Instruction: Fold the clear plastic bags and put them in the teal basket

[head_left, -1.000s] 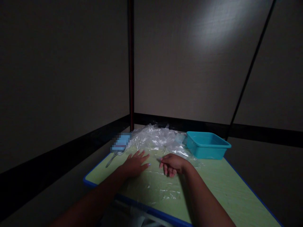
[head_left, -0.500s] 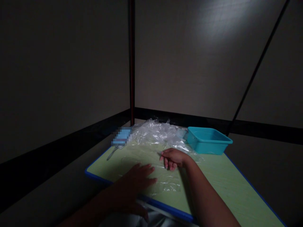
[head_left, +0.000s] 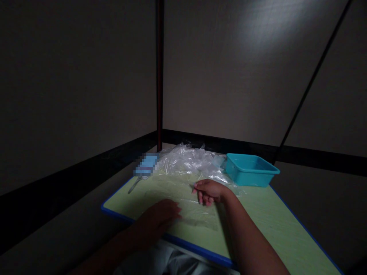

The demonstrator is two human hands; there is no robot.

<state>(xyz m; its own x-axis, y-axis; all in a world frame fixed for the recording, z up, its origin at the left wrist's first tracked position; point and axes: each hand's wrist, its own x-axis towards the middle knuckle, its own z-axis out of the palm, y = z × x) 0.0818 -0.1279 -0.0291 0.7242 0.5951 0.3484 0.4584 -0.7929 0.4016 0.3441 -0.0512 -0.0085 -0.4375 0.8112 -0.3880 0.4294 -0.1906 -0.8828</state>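
On the pale green counter with blue edging (head_left: 289,219), one thin, transparent plastic sheet (head_left: 200,220) lies spread before the hands, mostly flat, with some wrinkles left. Behind it, a crumpled heap of clear plastic (head_left: 187,162) lies loose. The right hand (head_left: 210,191) bends at the wrist, thumb and forefinger seemingly pinching the sheet. The left hand (head_left: 158,217) is palm downward, fingers close together; whether they grip, I cannot tell.
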